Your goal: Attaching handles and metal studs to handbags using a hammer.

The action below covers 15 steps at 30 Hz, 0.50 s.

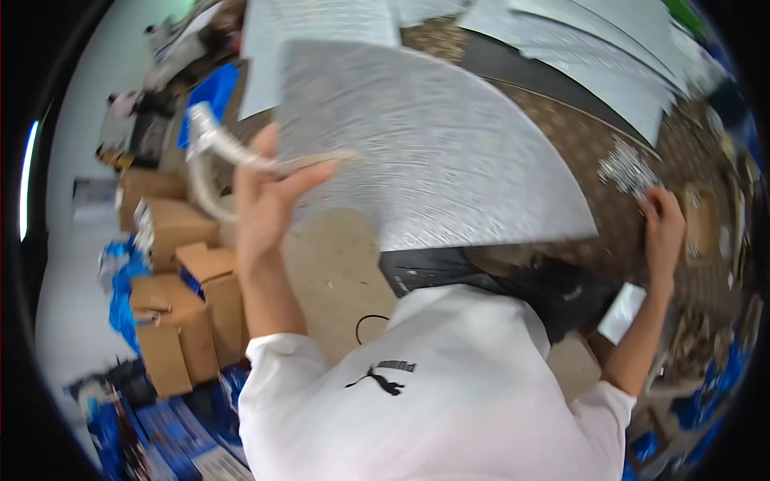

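Note:
My left hand [265, 200] is closed around a pale, curved, tube-like piece [210, 138], part of it shiny as if wrapped in clear film. One end of the piece points over a large grey fan-shaped panel [433, 152], which has a wrinkled, film-like surface and lies in front of me. At the right, my right hand [666, 232] reaches to the near edge of a pile of small silvery metal parts [626, 167], probably screws. Its fingertips are bent together there; whatever they pinch is too small to make out.
More grey panels [585, 60] are stacked at the far right, on a brown patterned surface [553, 132]. A small cardboard box [701, 223] sits beside my right hand. Cardboard boxes [172, 321] and a blue bin [212, 96] stand at the left.

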Available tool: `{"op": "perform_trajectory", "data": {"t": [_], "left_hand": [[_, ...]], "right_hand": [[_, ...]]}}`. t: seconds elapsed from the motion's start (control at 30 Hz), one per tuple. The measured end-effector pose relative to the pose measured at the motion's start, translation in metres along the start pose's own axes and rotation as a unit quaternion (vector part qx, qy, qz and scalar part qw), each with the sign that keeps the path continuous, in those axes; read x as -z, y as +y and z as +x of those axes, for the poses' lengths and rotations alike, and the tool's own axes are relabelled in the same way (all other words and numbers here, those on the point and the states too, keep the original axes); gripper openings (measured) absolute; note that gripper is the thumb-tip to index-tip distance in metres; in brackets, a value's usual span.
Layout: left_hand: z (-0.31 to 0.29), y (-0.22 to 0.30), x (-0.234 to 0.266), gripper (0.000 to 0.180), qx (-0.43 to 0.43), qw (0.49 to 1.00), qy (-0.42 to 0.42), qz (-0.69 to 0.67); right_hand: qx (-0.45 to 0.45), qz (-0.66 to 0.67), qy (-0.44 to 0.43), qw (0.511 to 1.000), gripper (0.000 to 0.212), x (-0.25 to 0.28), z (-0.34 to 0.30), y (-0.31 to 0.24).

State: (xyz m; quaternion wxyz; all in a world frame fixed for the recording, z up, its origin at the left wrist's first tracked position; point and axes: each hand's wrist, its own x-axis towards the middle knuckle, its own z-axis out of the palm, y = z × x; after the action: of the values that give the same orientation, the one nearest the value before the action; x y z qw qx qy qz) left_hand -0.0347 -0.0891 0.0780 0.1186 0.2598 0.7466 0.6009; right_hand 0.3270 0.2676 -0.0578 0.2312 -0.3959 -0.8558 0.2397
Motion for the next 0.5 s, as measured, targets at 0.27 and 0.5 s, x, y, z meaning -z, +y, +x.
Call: {"op": "perform_trajectory", "data": {"t": [0.27,0.5], "left_hand": [[0.019,0.024,0.023,0.039,0.011,0.999,0.023,-0.026],[0.035,-0.054,-0.002,0.036,0.145,0.976,-0.01,-0.164]], "right_hand": [[-0.062,-0.036,-0.013,0.997,0.02,0.009,0.024,-0.002],[-0.069,-0.036,0.051,0.996,0.024,0.002,0.024,0.012]]}}
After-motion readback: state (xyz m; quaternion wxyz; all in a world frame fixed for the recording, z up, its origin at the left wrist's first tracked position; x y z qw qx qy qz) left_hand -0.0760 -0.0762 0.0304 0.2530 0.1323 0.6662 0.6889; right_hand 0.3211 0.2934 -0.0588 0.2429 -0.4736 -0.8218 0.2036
